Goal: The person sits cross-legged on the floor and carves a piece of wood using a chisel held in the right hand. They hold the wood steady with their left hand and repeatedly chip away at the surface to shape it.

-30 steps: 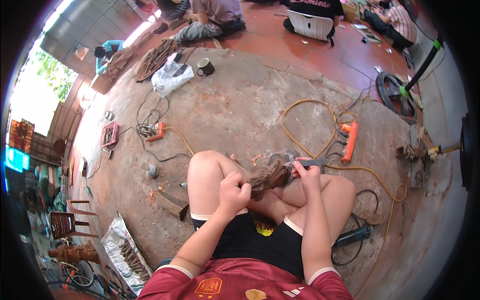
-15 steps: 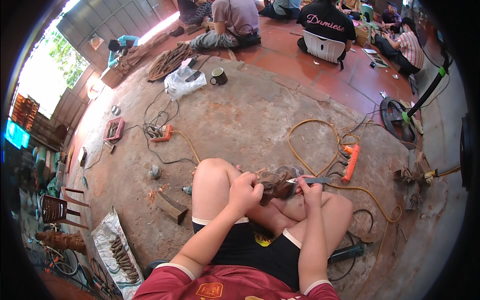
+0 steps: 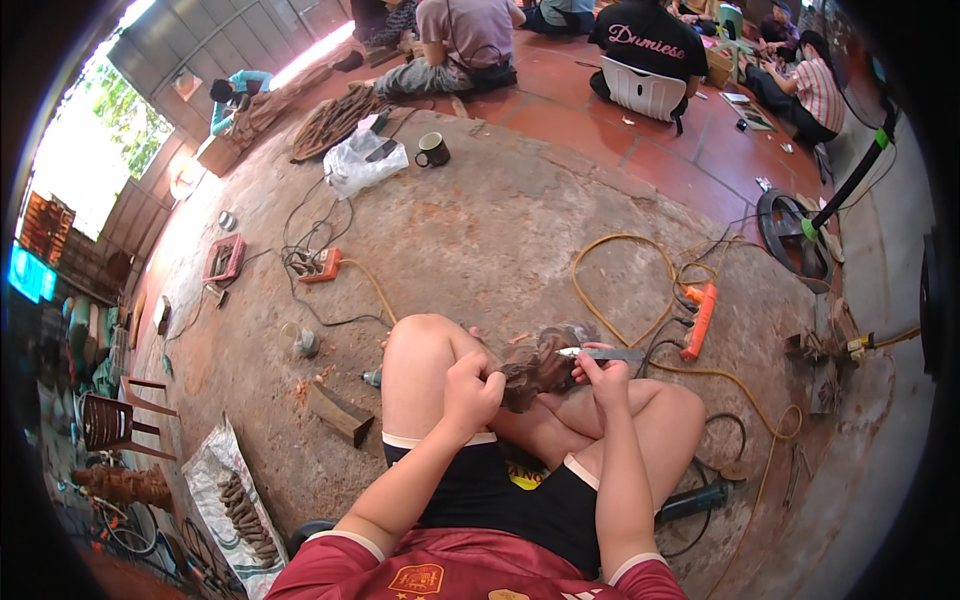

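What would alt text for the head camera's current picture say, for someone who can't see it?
A cross-legged person holds a dark brown carved piece with the left hand and a slim pointed tool over it with the right hand. On the floor lie orange power strips, a wooden block and a white sack; other people sit farther back.

The head view looks down and forward from above the person's own shirt (image 3: 480, 558), seen at the lower edge. The left hand (image 3: 472, 392) and right hand (image 3: 604, 378) lie near, a little below the middle; the floor (image 3: 480, 230) spreads out ahead of them. The wide fisheye lens reaches as far as the seated people (image 3: 645, 50) at the top, tilts the wall (image 3: 220, 45) at upper left, and ends in a dark round rim.
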`<action>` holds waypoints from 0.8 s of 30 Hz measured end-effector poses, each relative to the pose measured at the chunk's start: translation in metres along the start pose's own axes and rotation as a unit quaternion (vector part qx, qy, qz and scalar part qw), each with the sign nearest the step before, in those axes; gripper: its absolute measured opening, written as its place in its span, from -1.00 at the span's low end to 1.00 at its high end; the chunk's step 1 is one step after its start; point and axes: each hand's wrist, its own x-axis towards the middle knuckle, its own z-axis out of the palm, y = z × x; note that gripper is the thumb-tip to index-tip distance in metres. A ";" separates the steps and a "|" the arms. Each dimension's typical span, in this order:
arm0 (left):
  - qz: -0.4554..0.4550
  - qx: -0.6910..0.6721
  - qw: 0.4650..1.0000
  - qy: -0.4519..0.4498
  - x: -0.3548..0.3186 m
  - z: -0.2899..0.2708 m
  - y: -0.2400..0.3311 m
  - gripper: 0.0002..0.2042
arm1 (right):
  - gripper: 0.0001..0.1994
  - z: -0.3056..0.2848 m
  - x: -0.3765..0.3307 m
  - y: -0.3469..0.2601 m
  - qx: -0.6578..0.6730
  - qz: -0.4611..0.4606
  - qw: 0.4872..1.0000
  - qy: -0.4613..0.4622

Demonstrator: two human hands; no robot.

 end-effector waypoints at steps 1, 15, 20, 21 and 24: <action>-0.001 0.004 1.000 0.005 -0.001 0.000 -0.003 -0.86 | -0.73 0.000 0.001 0.000 -0.001 0.001 1.000 -0.001; 0.043 0.004 0.999 -0.005 -0.019 0.005 -0.002 -0.86 | -0.84 0.006 -0.007 -0.004 0.019 -0.018 1.000 0.002; 0.055 0.012 0.998 -0.019 -0.023 0.003 0.000 -0.88 | -0.88 0.010 -0.005 -0.002 0.000 -0.010 1.000 0.015; 0.060 0.013 0.998 -0.021 -0.024 0.003 0.001 -0.89 | -0.88 0.010 -0.004 -0.001 -0.018 -0.007 1.000 0.013; 0.066 0.016 0.997 -0.026 -0.028 0.003 0.003 -0.91 | -0.89 0.008 -0.002 0.002 -0.066 -0.017 0.998 -0.005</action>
